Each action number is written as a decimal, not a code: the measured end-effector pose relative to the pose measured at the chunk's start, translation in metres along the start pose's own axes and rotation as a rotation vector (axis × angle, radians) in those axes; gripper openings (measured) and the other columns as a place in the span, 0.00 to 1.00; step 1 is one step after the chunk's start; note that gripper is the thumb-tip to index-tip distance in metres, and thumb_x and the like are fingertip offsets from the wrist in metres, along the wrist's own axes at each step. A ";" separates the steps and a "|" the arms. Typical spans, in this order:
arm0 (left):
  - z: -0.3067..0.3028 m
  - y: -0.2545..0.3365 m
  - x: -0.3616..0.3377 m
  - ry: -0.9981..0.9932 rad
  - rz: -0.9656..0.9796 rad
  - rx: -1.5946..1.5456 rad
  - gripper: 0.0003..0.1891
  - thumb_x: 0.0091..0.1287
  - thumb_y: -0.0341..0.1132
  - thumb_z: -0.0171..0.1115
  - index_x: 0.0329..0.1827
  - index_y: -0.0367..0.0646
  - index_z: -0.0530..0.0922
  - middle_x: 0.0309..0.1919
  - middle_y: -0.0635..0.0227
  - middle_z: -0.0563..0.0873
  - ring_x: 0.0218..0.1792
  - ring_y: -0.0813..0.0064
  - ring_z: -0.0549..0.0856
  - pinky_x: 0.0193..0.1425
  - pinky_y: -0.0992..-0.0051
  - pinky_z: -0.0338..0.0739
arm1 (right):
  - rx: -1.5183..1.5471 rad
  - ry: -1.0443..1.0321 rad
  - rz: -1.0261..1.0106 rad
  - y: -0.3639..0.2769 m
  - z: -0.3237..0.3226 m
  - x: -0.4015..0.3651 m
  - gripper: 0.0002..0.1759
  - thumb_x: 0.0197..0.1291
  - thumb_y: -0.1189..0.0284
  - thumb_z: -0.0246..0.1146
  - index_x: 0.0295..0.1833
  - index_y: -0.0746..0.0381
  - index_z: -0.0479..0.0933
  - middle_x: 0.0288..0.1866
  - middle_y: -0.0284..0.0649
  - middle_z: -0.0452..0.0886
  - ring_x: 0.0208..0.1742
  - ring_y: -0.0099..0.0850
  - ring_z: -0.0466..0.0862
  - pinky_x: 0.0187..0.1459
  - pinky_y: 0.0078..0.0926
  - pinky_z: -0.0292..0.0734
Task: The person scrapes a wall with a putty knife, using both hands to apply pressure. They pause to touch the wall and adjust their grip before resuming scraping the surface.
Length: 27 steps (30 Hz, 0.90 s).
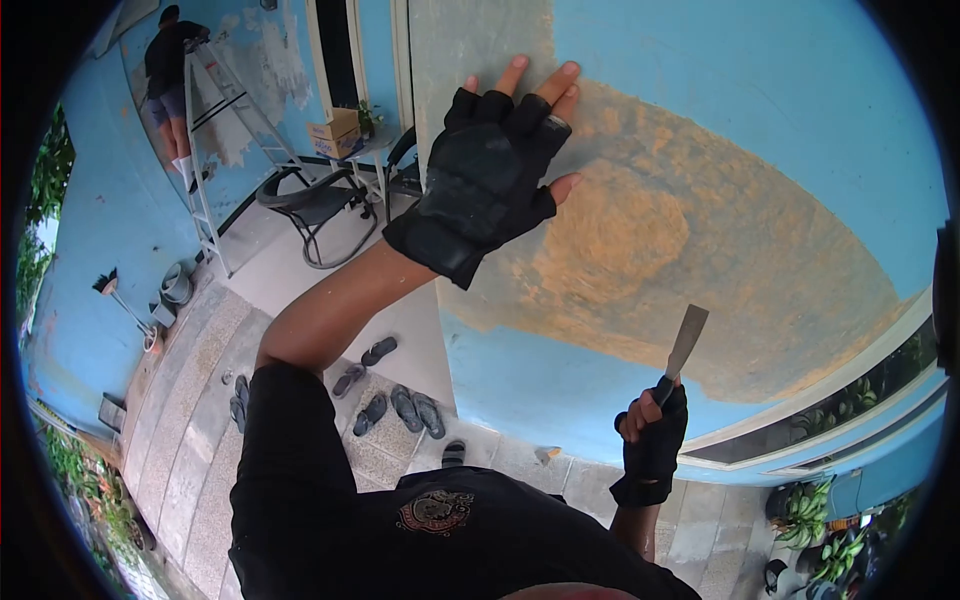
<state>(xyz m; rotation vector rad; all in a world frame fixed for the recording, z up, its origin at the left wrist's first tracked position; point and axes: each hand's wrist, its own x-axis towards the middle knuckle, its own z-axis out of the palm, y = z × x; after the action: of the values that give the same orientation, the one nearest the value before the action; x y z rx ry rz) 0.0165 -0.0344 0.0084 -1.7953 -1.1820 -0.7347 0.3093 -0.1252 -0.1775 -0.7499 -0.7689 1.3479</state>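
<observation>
My left hand (490,180), in a black fingerless glove, lies against the wall with its fingers spread, at the upper left of a scraped tan and grey patch (620,240). Blue paint (750,70) surrounds much of this bare patch. Lower right, my right hand (652,430), in a matching glove, is wrapped round the handle of a scraper (688,335). The flat metal blade points up, in front of the patch's lower part; whether it touches the wall I cannot tell.
A person (168,80) stands on a ladder (205,150) at the upper left. Nearby are a black chair (318,205) and a cardboard box (337,133) on a small table. Several sandals (403,408) lie on the floor. Plants (800,515) stand lower right, beyond a window (850,415).
</observation>
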 end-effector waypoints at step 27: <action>0.023 -0.052 -0.001 0.048 0.326 -0.251 0.37 0.58 0.52 0.68 0.69 0.43 0.74 0.79 0.71 0.63 0.78 0.59 0.61 0.80 0.47 0.50 | -0.035 -0.058 -0.080 0.059 0.094 0.029 0.21 0.63 0.79 0.63 0.61 0.64 0.69 0.22 0.30 0.68 0.14 0.18 0.64 0.17 0.18 0.60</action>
<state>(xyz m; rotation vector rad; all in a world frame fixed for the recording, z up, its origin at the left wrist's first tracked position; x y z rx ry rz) -0.0319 -0.0040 0.0135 -2.1007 -0.7627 -0.7519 0.2008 -0.0888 -0.1735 -0.7024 -0.8617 1.2919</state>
